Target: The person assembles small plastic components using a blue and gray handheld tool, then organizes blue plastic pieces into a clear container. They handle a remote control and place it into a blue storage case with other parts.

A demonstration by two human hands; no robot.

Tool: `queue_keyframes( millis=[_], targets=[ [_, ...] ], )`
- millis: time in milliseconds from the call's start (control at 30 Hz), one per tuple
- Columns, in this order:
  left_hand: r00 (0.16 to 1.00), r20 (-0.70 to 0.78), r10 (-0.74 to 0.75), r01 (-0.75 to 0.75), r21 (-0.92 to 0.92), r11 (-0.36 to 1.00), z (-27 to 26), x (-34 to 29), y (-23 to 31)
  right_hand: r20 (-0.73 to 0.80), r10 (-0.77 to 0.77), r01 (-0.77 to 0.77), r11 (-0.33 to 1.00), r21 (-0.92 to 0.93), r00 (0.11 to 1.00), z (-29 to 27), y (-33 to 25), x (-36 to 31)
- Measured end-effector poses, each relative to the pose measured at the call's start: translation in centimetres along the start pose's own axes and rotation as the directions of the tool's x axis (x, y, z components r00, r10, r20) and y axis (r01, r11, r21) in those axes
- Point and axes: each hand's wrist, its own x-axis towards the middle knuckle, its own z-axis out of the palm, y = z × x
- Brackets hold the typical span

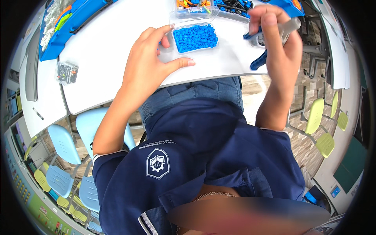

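A clear plastic box full of small blue pegs stands on the white table, its hinged lid swung back. Beside the box's left wall is my left hand, fingers curved and thumb stretched apart, holding nothing; the fingertips are close to the lid's corner. Over the table's right part, my right hand is raised and closed on a tool-like thing with two dark blue prongs and a grey end. Motion blur and the fingers hide its exact kind.
A blue tray with white, orange and green parts lies at the far left. A small clear box of dark parts sits near the left table edge. More parts boxes line the back. Light-blue chairs stand left, yellow-green chairs right.
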Motion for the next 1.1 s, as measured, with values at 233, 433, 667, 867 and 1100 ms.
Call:
queue_keyframes(
  millis=[233,433,667,867,1100],
  targets=[
    [0.938,-0.336,0.087,-0.047,0.127,0.991,2.0,-0.3,2.2,-0.063,0.143,-0.132,0.98,0.149,0.988,0.9,2.6,-3.7],
    [0.873,-0.453,0.182,-0.043,0.302,0.952,3.8,0.7,3.3,-0.068,0.244,-0.232,0.961,0.152,0.967,1.4,2.6,-4.3],
    [0.849,-0.505,0.154,-0.101,0.132,0.986,3.3,-0.2,3.3,-0.15,0.209,-0.2,0.977,0.074,0.966,1.9,2.7,-4.9],
    [0.931,-0.336,0.143,-0.199,-0.138,0.97,0.8,-2.0,3.3,0.083,-0.157,0.174,0.768,-0.616,0.984,0.7,0.7,-3.8],
    [0.964,-0.264,0.041,-0.164,-0.461,0.872,1.7,-1.3,3.1,0.362,-0.245,0.437,0.538,-0.721,0.899,1.0,-0.5,-1.7]
  ],
)
